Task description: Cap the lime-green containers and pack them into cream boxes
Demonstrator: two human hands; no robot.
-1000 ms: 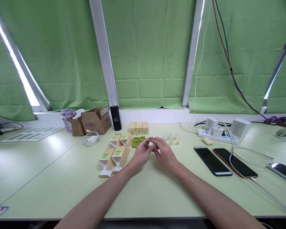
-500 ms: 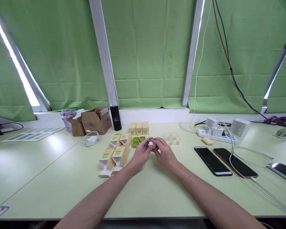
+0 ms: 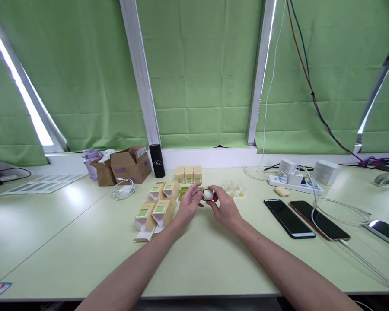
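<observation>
Above the middle of the table, my right hand pinches a small olive-green square case with a white piece showing inside. My left hand is just left of the case, its fingers stretched out and holding nothing. Behind its fingertips are small green trays, partly hidden. Left of that hand lie several opened tan card boxes with green labels and white flaps. Beyond my right hand sits a set of clear cups with yellow spots in them.
Closed tan boxes stand in a row at the back. A brown carton and black bottle stand back left, near a white charger. Phones, cables and a power strip lie to the right.
My left fingers have come off the case and moved slightly left, straightening. The case stays in my right hand, its white inside now showing more fully.
</observation>
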